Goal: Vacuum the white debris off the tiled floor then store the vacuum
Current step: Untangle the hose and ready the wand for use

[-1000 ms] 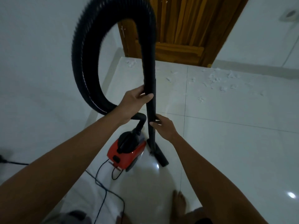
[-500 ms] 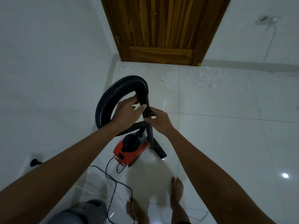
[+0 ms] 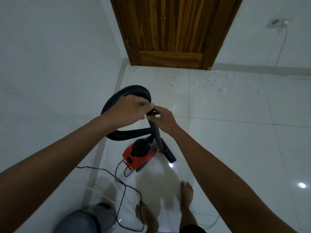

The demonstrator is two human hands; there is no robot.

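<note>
A small red and black vacuum sits on the white tiled floor by the left wall. Its ribbed black hose loops up and over to a black wand, whose floor nozzle rests on the tile beside the vacuum. My left hand grips the hose end at the top of the wand. My right hand holds the wand just below it, the two hands touching. White debris lies scattered on the tiles in front of the door.
A wooden door stands closed ahead. The black power cord trails over the floor between the vacuum and my bare feet. A wall socket with a white cable is at the upper right. A grey round object sits at the bottom left.
The hose loop has dropped from high near the camera to waist level. My hands have come together at the wand's top joint. The view has pulled back, showing more floor.
</note>
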